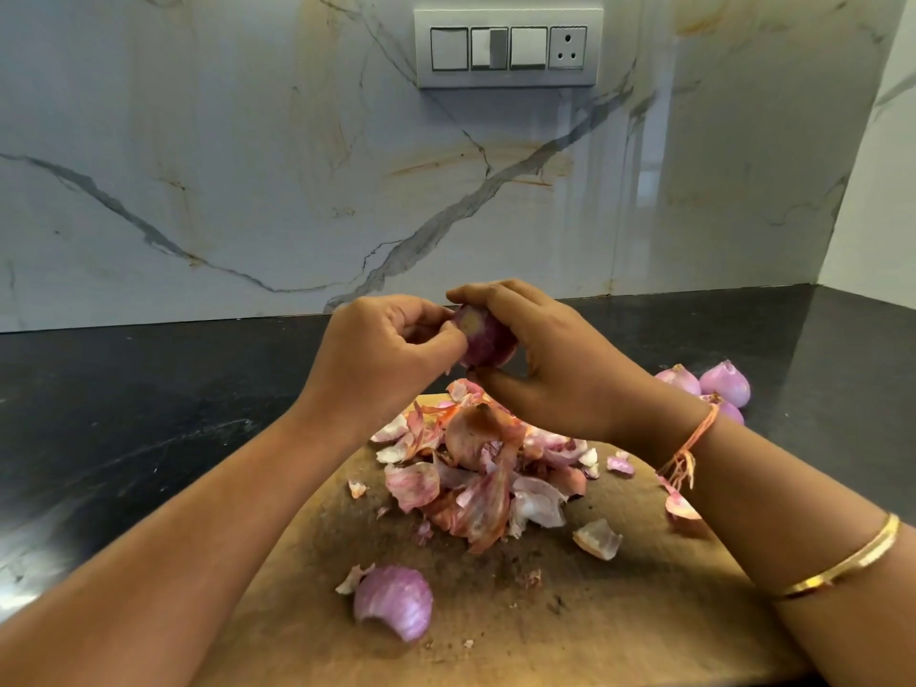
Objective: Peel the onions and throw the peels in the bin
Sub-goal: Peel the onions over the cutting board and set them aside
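A small purple onion is held in the air above the wooden chopping board. My right hand grips it from the right, fingers over the top and thumb below. My left hand pinches at its cut end with curled fingers. A heap of pink and brown onion peels lies on the board below the hands. A large curved purple peel lies apart near the board's front. No bin is in view.
Several peeled onions lie on the black countertop to the right, behind my right wrist. A marble backsplash with a switch panel rises behind. Loose peel bits dot the board's right side.
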Demonstrator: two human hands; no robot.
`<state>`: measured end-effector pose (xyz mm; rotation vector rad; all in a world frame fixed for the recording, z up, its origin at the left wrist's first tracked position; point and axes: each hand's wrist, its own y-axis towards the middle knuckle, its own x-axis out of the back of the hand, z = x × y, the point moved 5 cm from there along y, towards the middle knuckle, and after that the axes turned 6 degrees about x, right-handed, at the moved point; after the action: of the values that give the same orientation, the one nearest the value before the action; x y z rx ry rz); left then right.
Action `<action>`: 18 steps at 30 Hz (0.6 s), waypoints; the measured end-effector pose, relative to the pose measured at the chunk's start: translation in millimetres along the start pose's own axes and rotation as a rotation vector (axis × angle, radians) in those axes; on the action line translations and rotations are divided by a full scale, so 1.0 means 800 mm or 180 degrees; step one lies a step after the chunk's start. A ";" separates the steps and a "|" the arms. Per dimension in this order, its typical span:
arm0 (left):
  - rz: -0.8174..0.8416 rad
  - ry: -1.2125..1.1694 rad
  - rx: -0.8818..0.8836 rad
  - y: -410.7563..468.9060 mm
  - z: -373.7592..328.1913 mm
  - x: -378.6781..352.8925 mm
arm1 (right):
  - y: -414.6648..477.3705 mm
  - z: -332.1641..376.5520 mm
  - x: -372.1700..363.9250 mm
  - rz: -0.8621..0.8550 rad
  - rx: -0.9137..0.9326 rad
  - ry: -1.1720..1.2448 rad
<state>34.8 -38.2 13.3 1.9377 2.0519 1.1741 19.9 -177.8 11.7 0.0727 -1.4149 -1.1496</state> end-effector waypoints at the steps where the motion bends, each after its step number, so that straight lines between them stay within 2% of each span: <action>1: -0.0055 0.0138 -0.0080 -0.001 -0.003 0.000 | 0.000 0.000 -0.001 0.0006 0.0021 -0.0053; 6: -0.0252 0.0569 -0.0480 -0.005 -0.010 0.000 | 0.000 0.003 0.000 -0.0039 0.0085 -0.0160; 11: -0.0408 0.0615 -0.0638 -0.003 -0.011 0.007 | 0.001 0.005 0.005 -0.0142 0.0062 0.0015; 18: -0.0192 -0.0136 -0.0090 -0.001 -0.001 0.004 | -0.002 -0.003 0.007 -0.0250 -0.0216 0.0488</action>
<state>32.8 -35.4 14.7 1.8582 2.0458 1.1331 19.7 -183.8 14.3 0.1661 -1.2460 -1.2294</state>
